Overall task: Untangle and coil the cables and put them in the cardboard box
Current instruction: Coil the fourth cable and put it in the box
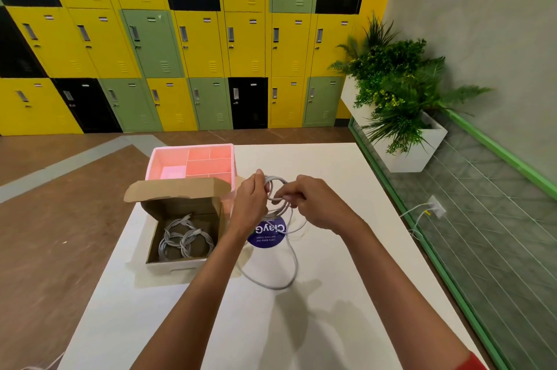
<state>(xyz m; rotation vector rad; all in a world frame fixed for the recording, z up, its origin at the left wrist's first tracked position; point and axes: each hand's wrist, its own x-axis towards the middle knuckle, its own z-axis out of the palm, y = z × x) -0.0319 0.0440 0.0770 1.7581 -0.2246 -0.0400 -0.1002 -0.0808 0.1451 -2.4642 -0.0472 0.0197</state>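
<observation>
view from above of a person's two bare hands over a white table [331, 164], winding a grey cable [275, 188] into a coil. the left hand [250, 203] grips the small bundle of loops from its left side, fingers curled round it. the right hand [313, 203] pinches a strand at the front of the bundle, fingers curled. the coil is held in the air between the hands, just right of the cardboard box [180, 206]. the unwound tail [271, 282] hangs down and lies in one wide loop on the table near the person.

to do this step well, the left hand should probably hold the loops firm and even while the right feeds the tail in turn by turn, letting it slide off the table without twisting. it looks like a few turns remain.

the box stands open at the left, its flap up. coiled grey cables [184, 241] already lie inside, with some room beside them. a pink divided tray [193, 161] sits just behind the box, and a round blue sticker [266, 234] lies on the table under the hands. the raised flap and the left forearm lie between coil and box, so the coil may need lifting over. beyond are coloured lockers [199, 44] and a potted plant [398, 89].
</observation>
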